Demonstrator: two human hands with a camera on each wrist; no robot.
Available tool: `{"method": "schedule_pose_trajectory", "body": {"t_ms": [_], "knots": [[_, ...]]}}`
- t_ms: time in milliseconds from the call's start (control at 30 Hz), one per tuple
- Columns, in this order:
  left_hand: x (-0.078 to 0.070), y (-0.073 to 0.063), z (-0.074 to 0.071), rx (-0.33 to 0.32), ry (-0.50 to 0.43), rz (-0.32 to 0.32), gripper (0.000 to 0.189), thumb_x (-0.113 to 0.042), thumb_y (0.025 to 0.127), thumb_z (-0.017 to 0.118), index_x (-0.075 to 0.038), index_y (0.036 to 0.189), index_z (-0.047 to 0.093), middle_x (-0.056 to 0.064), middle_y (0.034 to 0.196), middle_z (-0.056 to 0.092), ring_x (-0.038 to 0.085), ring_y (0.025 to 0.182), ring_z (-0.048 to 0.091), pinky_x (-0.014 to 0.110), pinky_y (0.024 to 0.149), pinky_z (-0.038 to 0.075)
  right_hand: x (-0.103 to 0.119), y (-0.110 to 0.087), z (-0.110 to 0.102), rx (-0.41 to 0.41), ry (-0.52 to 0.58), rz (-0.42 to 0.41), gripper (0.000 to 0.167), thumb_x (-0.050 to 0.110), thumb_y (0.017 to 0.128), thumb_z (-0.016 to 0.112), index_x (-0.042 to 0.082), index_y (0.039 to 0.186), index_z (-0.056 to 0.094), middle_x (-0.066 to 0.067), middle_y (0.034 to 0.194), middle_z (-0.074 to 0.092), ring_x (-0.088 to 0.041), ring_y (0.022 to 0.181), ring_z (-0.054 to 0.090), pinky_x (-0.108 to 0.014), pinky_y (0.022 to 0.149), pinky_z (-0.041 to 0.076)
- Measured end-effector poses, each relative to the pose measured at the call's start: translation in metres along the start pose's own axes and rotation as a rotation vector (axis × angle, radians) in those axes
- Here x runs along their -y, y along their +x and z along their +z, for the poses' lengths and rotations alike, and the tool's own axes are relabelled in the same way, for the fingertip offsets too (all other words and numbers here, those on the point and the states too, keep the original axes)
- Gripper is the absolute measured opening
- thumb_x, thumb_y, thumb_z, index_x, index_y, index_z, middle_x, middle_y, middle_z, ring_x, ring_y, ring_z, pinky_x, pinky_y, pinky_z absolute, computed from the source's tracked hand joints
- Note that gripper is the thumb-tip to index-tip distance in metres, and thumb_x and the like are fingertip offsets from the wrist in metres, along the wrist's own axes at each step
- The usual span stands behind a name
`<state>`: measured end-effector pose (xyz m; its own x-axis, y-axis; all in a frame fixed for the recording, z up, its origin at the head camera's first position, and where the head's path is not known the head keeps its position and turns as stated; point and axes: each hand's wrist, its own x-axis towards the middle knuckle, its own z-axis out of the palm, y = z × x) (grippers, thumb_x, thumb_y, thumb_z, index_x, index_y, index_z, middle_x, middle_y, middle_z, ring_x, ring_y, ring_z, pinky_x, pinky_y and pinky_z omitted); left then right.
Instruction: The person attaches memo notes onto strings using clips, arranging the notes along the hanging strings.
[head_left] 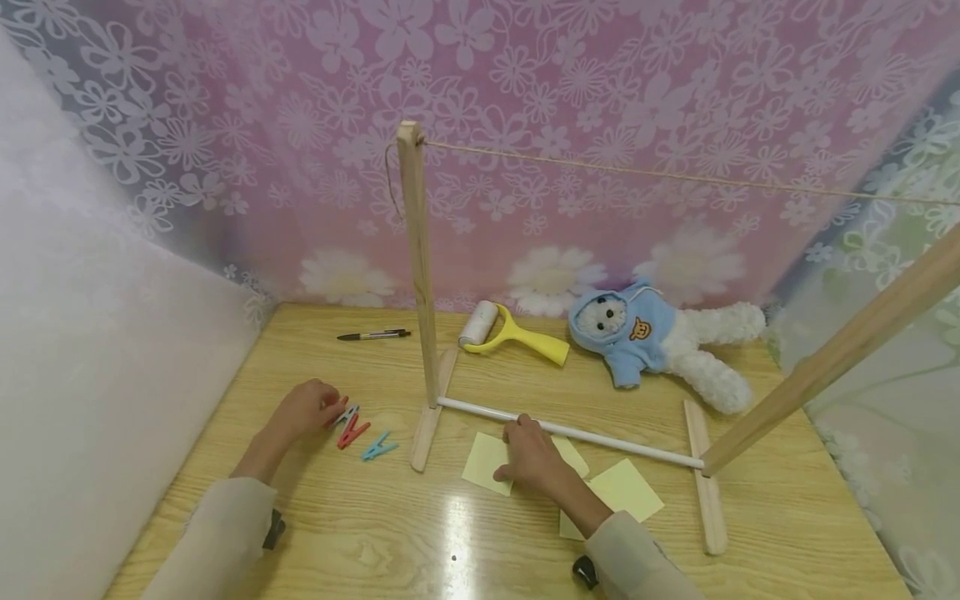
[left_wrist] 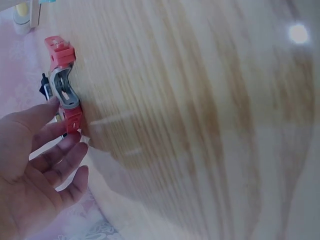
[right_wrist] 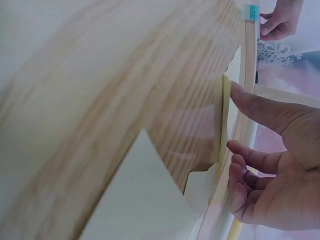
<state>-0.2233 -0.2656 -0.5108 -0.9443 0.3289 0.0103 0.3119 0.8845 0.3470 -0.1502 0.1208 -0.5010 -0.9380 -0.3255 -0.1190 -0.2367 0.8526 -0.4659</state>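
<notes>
Yellow note (head_left: 482, 465): on the table (head_left: 360, 533), near the white rod (head_left: 622, 444), partly under the right hand (head_left: 534, 454).
Right hand grip: thumb and fingers apart, touching the note.
Left hand (head_left: 303, 412): fingertips at the grey clothespin (head_left: 346, 413) and red clothespin (head_left: 348, 435); whether pinching either, I cannot tell.

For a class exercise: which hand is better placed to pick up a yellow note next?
Probably the right hand: it reaches over a yellow note, while the left hand is at the clothespins.

Notes (head_left: 630, 490) are yellow; clothespins (head_left: 351, 432) red, grey, blue; backdrop (head_left: 315, 200) flowered.
</notes>
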Motion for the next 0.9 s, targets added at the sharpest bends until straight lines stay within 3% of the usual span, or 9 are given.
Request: {"method": "schedule_pose_trajectory", "body": {"t_ms": [233,500,700,767,833,900], "knots": [[-0.007,0.000,-0.004,0.004,0.018,-0.025,0.015,-0.017,0.086,0.067,-0.002,0.082,0.065,0.010,0.078,0.060,0.018,0.067,0.052,0.036,0.062,0.047,0.002,-0.001,0.000,0.022,0.016,0.011,0.046,0.021,0.062,0.090,0.005,0.088,0.056,-0.006,0.087,0.048,-0.019,0.078,0.043,-0.034,0.070,0.038],[-0.012,0.002,0.001,-0.016,0.075,-0.073,0.014,-0.014,0.082,0.066,-0.006,0.073,0.059,0.007,0.073,0.054,0.017,0.061,0.047,0.030,0.054,0.040,0.003,0.001,-0.001,-0.001,0.057,0.016,0.050,0.016,0.062,0.089,0.008,0.092,0.050,-0.002,0.076,0.055,-0.019,0.071,0.048,-0.037,0.071,0.038],[-0.016,0.002,0.003,-0.046,0.109,-0.131,0.023,-0.017,0.086,0.065,-0.008,0.070,0.051,0.006,0.071,0.049,0.017,0.059,0.044,0.027,0.051,0.036,0.005,0.001,0.001,-0.015,0.049,0.015,0.046,0.011,0.063,0.087,0.004,0.098,0.057,-0.008,0.089,0.065,-0.019,0.076,0.055,-0.039,0.074,0.046],[-0.017,0.001,0.001,-0.058,0.096,-0.136,0.021,-0.016,0.087,0.065,-0.006,0.073,0.052,0.007,0.071,0.050,0.018,0.059,0.045,0.029,0.051,0.037,0.005,0.000,0.000,-0.023,0.058,0.012,0.029,0.006,0.067,0.083,0.005,0.082,0.057,-0.003,0.075,0.060,-0.014,0.065,0.050,-0.031,0.060,0.044],[-0.018,0.001,-0.003,-0.093,0.069,-0.120,0.018,-0.014,0.087,0.064,0.002,0.083,0.057,0.013,0.077,0.055,0.022,0.063,0.051,0.034,0.054,0.044,0.004,-0.003,-0.002,-0.025,0.093,-0.008,0.032,0.001,0.071,0.077,0.010,0.064,0.046,0.004,0.060,0.043,-0.010,0.054,0.036,-0.023,0.047,0.032],[-0.019,0.001,-0.007,-0.138,0.047,-0.084,0.021,-0.012,0.087,0.064,0.008,0.094,0.061,0.020,0.086,0.059,0.029,0.070,0.057,0.041,0.060,0.050,0.003,-0.005,-0.006,-0.013,0.150,-0.020,0.035,-0.002,0.074,0.071,0.011,0.061,0.041,0.005,0.057,0.031,-0.009,0.052,0.026,-0.020,0.046,0.025]]}}
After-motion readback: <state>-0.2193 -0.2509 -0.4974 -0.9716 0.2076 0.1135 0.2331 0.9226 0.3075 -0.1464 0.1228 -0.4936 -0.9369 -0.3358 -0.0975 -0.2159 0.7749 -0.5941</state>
